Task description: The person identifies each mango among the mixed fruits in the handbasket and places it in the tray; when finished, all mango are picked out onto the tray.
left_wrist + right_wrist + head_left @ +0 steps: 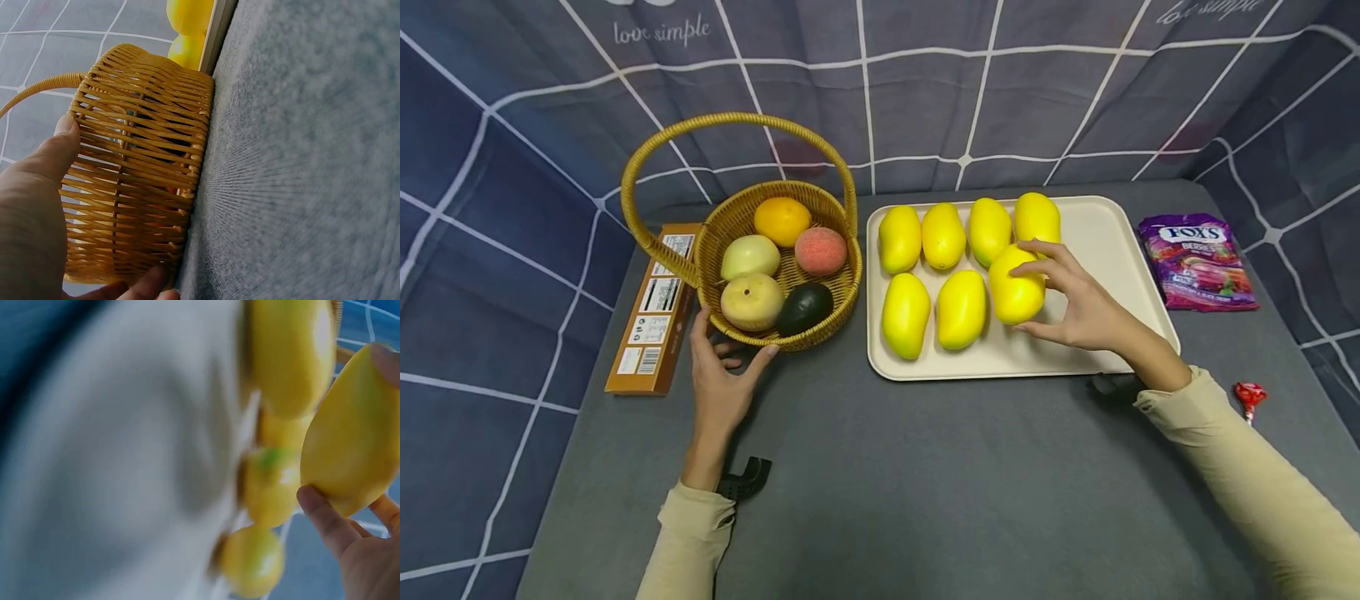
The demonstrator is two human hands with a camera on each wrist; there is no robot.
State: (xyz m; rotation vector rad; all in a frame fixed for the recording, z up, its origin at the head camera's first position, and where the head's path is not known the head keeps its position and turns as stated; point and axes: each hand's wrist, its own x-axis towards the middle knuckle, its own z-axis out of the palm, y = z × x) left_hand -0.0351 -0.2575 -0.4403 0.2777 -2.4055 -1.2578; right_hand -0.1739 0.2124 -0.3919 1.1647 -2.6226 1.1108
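My right hand point(1078, 304) grips a yellow mango point(1017, 285) between thumb and fingers. In the right wrist view the held mango point(353, 437) looks raised off the tray. Several other mangoes point(962, 309) lie in two rows on a cream tray point(1105, 250). At the left, my left hand point(726, 375) holds the near side of a wicker basket point(842, 310), its thumb by the rim and its fingers round the wall. Inside the basket lie an orange-yellow fruit point(782, 221), a reddish peach-like fruit point(821, 252), two pale round fruits and a dark avocado point(806, 308).
An orange-brown box point(638, 358) with printed labels lies left of the basket, partly beneath its handle point(737, 119). Right of the tray are a purple Fox's candy bag point(1197, 262) and a red lollipop point(1250, 395). A grid-patterned curtain point(925, 100) hangs behind the grey table point(910, 483).
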